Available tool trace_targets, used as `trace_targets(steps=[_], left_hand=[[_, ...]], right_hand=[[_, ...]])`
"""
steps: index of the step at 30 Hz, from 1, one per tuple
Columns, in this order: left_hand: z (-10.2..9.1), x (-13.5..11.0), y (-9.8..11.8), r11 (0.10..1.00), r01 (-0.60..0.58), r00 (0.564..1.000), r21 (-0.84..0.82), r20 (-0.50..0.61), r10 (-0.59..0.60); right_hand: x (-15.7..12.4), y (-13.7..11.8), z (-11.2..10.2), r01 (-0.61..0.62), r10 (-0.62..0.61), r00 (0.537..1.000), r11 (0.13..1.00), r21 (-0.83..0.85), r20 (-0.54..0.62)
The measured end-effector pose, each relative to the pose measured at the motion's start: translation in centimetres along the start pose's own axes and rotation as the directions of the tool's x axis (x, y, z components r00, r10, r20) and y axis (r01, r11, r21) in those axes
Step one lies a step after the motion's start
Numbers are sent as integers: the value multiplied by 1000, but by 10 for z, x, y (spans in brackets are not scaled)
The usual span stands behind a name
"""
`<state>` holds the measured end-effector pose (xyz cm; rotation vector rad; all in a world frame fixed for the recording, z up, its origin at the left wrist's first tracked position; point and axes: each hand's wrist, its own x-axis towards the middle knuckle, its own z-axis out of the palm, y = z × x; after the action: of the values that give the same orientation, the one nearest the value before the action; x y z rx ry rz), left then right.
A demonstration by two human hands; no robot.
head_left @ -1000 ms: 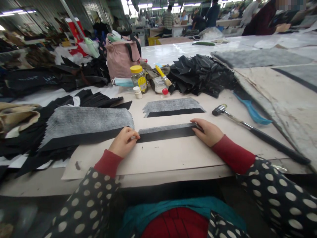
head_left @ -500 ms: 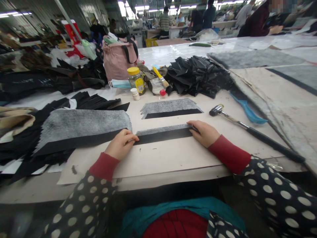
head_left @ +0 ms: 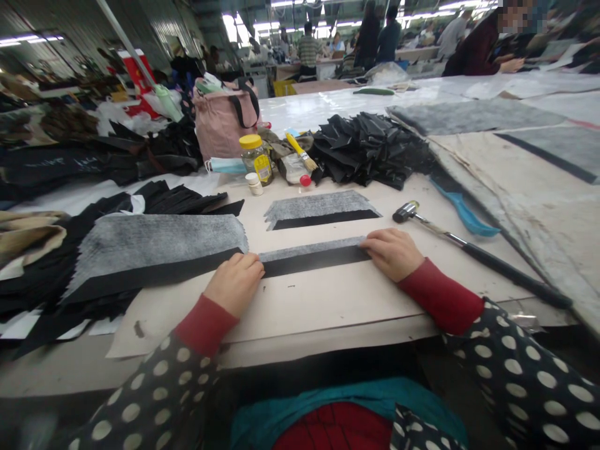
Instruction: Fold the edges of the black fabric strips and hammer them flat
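A narrow strip [head_left: 312,259] of material, black along the near side and speckled grey along the far side, lies flat on the pale board [head_left: 328,299]. My left hand [head_left: 237,281] is closed at its left end, the fingers pressed together over the edge and the thumb hidden. At the other end, my right hand [head_left: 394,253] pinches the far corner, its fingertips bunched on the strip. Just beyond lies a small stack of similar grey-and-black pieces [head_left: 325,206]. A larger stack of such pieces [head_left: 162,240] spreads to the left, close to my left hand.
To the right rest a black-handled hammer [head_left: 506,269] and a blue curved tool [head_left: 471,215]. Behind are a yellow-lidded jar [head_left: 255,159], a small white bottle [head_left: 254,184], a brush [head_left: 302,152], a heap of black pieces [head_left: 370,150] and a pink bag [head_left: 220,122]. People work farther back.
My left hand has turned more palm-down, its fingers now laid over the strip's left end. My right fingers have drawn closer together at the right end. The strip has hardly moved.
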<state>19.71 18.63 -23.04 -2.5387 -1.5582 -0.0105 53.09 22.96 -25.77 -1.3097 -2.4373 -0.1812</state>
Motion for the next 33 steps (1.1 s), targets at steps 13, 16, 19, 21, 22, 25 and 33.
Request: trace_targets(steps=[13, 16, 19, 21, 22, 25, 33], left_hand=[[-19, 0, -1, 998, 61, 994, -21, 87, -59], [-31, 10, 13, 998, 30, 999, -57, 28, -28], [-26, 23, 45, 981, -55, 995, -186, -88, 39], [-13, 29, 67, 964, -106, 992, -244, -96, 85], [-5, 31, 76, 962, -86, 995, -259, -72, 70], [15, 30, 87, 960, -17, 1000, -280, 5, 20], [21, -1, 44, 967, 139, 988, -214, 96, -121]], right_hand=[[3, -6, -7, 79, -66, 991, 991, -108, 116], [9, -23, -12, 101, -95, 993, 991, -87, 71], [15, -50, -4, 189, -189, 982, 981, -31, 7], [17, -67, 7, 245, -245, 969, 969, -9, 33], [17, -73, 14, 251, -251, 966, 968, -3, 62], [16, -79, 30, 226, -227, 961, 974, 27, 160], [-2, -48, 27, 85, -80, 978, 996, -16, 194]])
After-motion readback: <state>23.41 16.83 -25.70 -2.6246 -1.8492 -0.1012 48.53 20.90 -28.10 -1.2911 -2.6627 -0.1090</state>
